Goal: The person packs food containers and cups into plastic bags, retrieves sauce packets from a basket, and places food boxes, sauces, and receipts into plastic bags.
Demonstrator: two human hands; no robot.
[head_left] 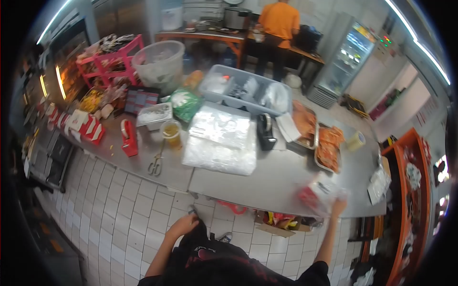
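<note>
My right hand point(339, 206) is closed on the edge of a clear plastic bag point(318, 194) with something red and white inside, at the near right edge of the steel table point(272, 190). The bag is smeared by motion. My left hand point(185, 224) hangs away from the table beside my leg, its fingers curled and no object visible in them. Nearest to the bag is a metal tray of orange-red meat pieces point(329, 148). A stack of clear plastic bags point(222, 138) lies at the table's middle, with a black tape dispenser point(266, 132) to its right.
Scissors point(155, 164), a red tape dispenser point(128, 138) and a lidded cup point(171, 132) stand on the left. A grey divided bin point(245, 90) is behind the bags. A person in an orange shirt point(279, 21) stands at the back. An orange shelf point(405, 190) borders the right.
</note>
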